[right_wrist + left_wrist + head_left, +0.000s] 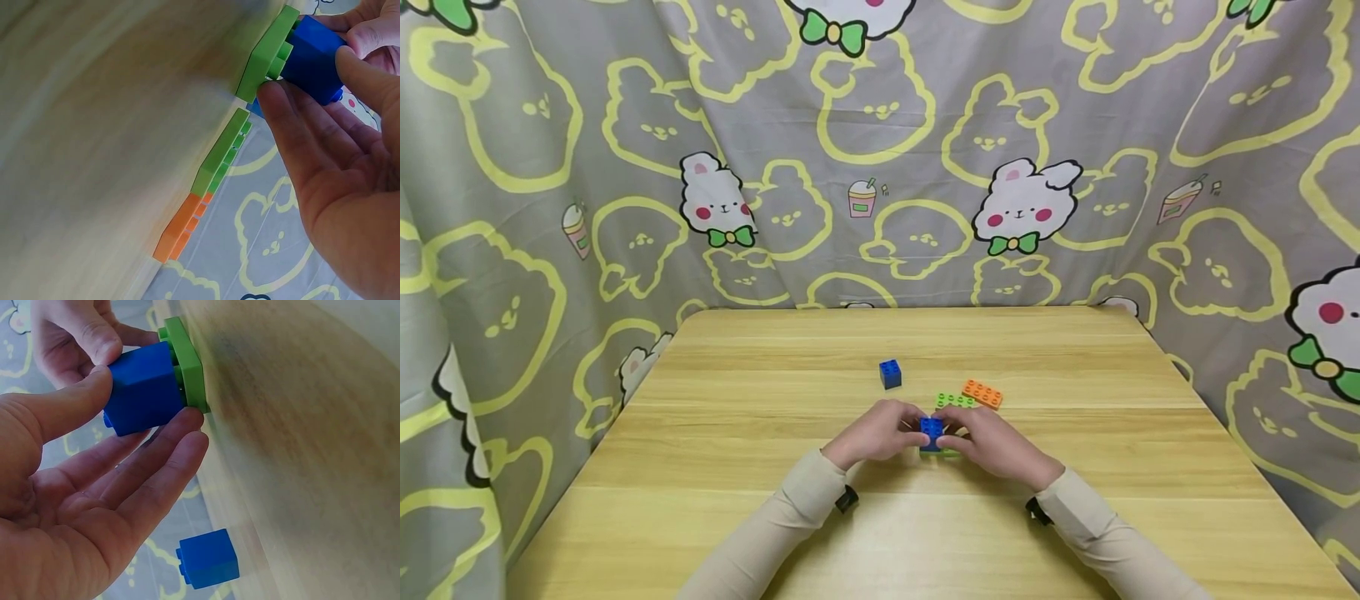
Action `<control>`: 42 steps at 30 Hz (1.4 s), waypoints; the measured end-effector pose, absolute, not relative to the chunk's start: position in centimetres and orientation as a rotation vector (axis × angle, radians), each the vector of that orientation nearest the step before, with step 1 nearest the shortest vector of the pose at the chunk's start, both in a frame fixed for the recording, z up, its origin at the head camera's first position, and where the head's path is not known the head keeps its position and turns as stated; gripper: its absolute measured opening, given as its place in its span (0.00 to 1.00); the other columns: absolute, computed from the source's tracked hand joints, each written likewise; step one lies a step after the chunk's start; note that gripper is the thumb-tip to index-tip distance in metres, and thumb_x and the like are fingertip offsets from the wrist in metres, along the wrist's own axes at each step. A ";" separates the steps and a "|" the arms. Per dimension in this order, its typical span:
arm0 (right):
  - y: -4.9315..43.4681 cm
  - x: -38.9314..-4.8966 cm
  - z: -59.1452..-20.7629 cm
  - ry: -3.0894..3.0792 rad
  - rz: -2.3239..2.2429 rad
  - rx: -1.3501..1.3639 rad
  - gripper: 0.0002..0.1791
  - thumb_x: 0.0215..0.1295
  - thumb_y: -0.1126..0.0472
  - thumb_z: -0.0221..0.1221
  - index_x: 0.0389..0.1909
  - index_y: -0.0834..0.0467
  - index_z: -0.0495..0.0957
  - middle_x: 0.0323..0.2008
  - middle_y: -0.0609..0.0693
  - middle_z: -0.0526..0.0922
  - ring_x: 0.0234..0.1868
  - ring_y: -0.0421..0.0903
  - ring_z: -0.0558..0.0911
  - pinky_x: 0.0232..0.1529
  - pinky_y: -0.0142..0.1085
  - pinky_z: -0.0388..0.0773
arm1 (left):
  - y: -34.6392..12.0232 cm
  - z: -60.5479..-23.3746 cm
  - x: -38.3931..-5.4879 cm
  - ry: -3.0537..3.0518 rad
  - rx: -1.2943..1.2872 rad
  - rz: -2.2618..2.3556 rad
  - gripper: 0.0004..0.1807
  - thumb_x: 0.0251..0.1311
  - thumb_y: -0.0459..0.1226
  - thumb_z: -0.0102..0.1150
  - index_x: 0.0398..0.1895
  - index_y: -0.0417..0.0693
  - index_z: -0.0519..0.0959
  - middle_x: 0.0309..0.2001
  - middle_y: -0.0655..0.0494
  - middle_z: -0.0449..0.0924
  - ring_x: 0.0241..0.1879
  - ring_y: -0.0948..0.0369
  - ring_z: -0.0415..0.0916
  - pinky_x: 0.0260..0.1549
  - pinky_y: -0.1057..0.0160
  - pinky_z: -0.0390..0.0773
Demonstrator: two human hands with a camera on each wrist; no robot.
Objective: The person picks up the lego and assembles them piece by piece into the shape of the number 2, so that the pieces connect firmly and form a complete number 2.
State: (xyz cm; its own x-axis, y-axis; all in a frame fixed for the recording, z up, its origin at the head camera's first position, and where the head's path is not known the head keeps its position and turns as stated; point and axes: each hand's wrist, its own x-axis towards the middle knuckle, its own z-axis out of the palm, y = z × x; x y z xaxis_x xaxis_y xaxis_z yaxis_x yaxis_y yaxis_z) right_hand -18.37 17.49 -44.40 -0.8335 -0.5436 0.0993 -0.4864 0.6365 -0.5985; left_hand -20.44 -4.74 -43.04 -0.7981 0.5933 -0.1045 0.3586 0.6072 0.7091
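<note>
While left hand (880, 432) and right hand (1000, 446) pinch blue block (147, 387) between fingers (172, 465), green brick (189, 369) sits below | full seating unclear | second blue block (891, 375) apart on bench (737, 375)

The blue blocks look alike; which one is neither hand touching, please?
The far blue block, standing alone on the table; the near blue block is held by the left hand and right hand over a green brick.
</note>
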 end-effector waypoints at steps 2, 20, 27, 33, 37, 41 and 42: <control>17.5 -18.4 -44.4 2.754 -0.966 -0.875 0.19 0.73 0.55 0.62 0.60 0.58 0.80 0.46 0.46 0.87 0.46 0.41 0.86 0.46 0.36 0.84 | -4.8 -43.1 -20.5 2.506 0.767 1.000 0.14 0.69 0.41 0.65 0.52 0.43 0.85 0.46 0.54 0.87 0.44 0.63 0.83 0.47 0.63 0.82; 17.5 -18.4 -44.6 2.753 -0.984 -0.872 0.19 0.71 0.55 0.64 0.59 0.58 0.80 0.47 0.47 0.87 0.46 0.42 0.86 0.47 0.38 0.84 | -4.7 -43.2 -20.6 2.515 0.741 0.996 0.15 0.68 0.41 0.67 0.52 0.43 0.84 0.45 0.54 0.87 0.44 0.63 0.83 0.46 0.63 0.82; 17.5 -18.4 -44.6 2.745 -0.992 -0.869 0.19 0.72 0.55 0.63 0.60 0.57 0.80 0.46 0.45 0.87 0.45 0.40 0.85 0.46 0.35 0.84 | -4.7 -43.2 -20.5 2.508 0.748 0.995 0.14 0.68 0.41 0.66 0.52 0.44 0.85 0.46 0.54 0.87 0.45 0.62 0.83 0.48 0.62 0.82; 17.5 -18.4 -44.5 2.722 -1.003 -0.884 0.19 0.72 0.56 0.62 0.60 0.58 0.80 0.46 0.45 0.86 0.45 0.41 0.85 0.45 0.33 0.83 | -4.7 -43.3 -20.5 2.504 0.751 1.003 0.14 0.68 0.41 0.66 0.51 0.44 0.85 0.46 0.53 0.87 0.45 0.62 0.84 0.47 0.62 0.82; 17.5 -18.4 -44.5 2.724 -0.995 -0.888 0.19 0.73 0.56 0.62 0.60 0.58 0.80 0.46 0.45 0.87 0.45 0.41 0.85 0.45 0.33 0.83 | -4.7 -43.3 -20.5 2.504 0.744 1.002 0.14 0.68 0.41 0.66 0.51 0.44 0.85 0.46 0.53 0.87 0.45 0.62 0.84 0.46 0.62 0.82; 17.5 -18.4 -44.5 2.731 -0.991 -0.886 0.19 0.73 0.56 0.62 0.60 0.58 0.80 0.46 0.45 0.87 0.45 0.41 0.85 0.45 0.33 0.83 | -4.7 -43.3 -20.5 2.508 0.734 0.999 0.13 0.68 0.41 0.66 0.51 0.44 0.85 0.44 0.54 0.87 0.43 0.63 0.83 0.45 0.63 0.82; 17.5 -18.4 -44.5 2.732 -0.990 -0.884 0.19 0.73 0.56 0.62 0.60 0.58 0.80 0.46 0.45 0.87 0.45 0.41 0.85 0.45 0.33 0.83 | -4.7 -43.3 -20.5 2.507 0.731 0.999 0.13 0.68 0.41 0.66 0.50 0.44 0.85 0.44 0.55 0.87 0.42 0.63 0.82 0.45 0.63 0.82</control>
